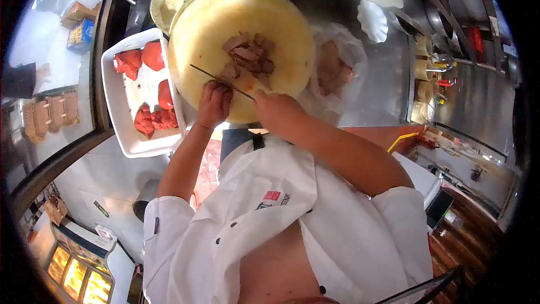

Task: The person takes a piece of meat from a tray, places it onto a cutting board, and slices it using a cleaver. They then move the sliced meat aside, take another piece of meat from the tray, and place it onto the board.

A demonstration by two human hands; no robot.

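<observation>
My right hand (277, 111) is closed around the handle of a knife (222, 81), whose thin dark blade points to the upper left over the round yellowish chopping board (194, 34). My left hand (215, 103) is at the board's near edge, its fingers curled down close against the blade. It grips a piece of meat that the fingers mostly hide. Beyond the blade lies a pile of cut brown meat (250, 55), with one slice (230, 70) right beside the knife.
Left of the board, a white tub (129, 149) holds several pieces of red raw meat (153, 56). A pale bowl (163, 7) touches the board's far left. To the right, a clear plastic bag (334, 67) of meat rests on the metal counter (388, 73). A white scalloped dish (372, 21) sits farther back.
</observation>
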